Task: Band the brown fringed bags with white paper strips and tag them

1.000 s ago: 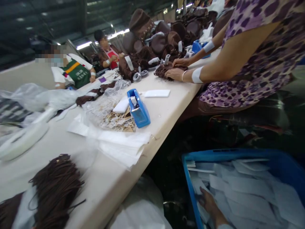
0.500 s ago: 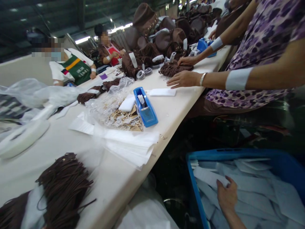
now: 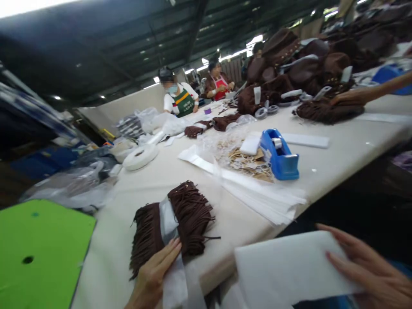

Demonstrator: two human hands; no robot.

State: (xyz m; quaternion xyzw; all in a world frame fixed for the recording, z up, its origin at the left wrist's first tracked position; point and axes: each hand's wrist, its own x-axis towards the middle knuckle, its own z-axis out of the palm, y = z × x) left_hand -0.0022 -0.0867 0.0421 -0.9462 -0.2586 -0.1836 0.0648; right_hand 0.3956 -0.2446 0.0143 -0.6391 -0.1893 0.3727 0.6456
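A brown fringed bundle [image 3: 193,214] lies on the near part of the table with a white strip [image 3: 168,219] wrapped across its middle. My left hand [image 3: 154,274] rests on the bundle's near edge, fingers stretched out and touching the wrap; its thumb is hidden. The loose end of the strip hangs down beside that hand. At the lower right, my right hand [image 3: 370,270] pinches a flat white foam sheet [image 3: 289,268] by its right end, holding it off the table's front edge.
A blue tape dispenser [image 3: 285,165] stands by a pile of tan tags [image 3: 254,165] and fanned white strips [image 3: 267,199]. A white roll [image 3: 140,157] lies left, a green board [image 3: 41,253] nearer. Brown bags are heaped behind; a co-worker's hand [image 3: 349,98] touches another fringed bundle [image 3: 322,111].
My right hand has come up from the blue crate with a white foam sheet. My left hand now shows on the bundle. The view has swung left and upward.
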